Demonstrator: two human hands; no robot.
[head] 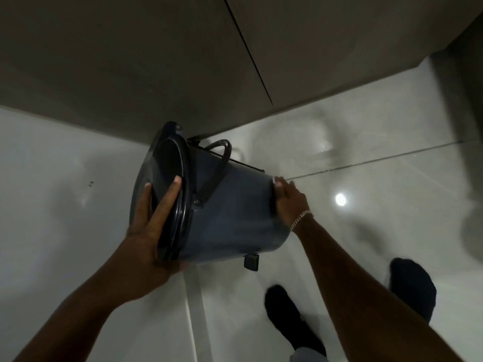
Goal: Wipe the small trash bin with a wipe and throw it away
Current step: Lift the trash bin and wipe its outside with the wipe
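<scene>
A small dark blue trash bin (230, 218) is held on its side in the air above the floor. Its black lid (170, 184) faces left and its base faces right. My left hand (154, 220) grips the lid end, fingers spread across the lid. At the opposite end, my right hand (288, 199) holds the bin's base, a bracelet on its wrist. The black carry handle (219, 163) and the foot pedal (251, 262) show on the bin. No wipe is in view.
Grey cabinet fronts (156, 61) with a dark seam fill the upper view. Below lies a glossy pale tiled floor (366, 142) with a grout line and a light reflection. My feet in black socks (292, 317) stand at the lower right.
</scene>
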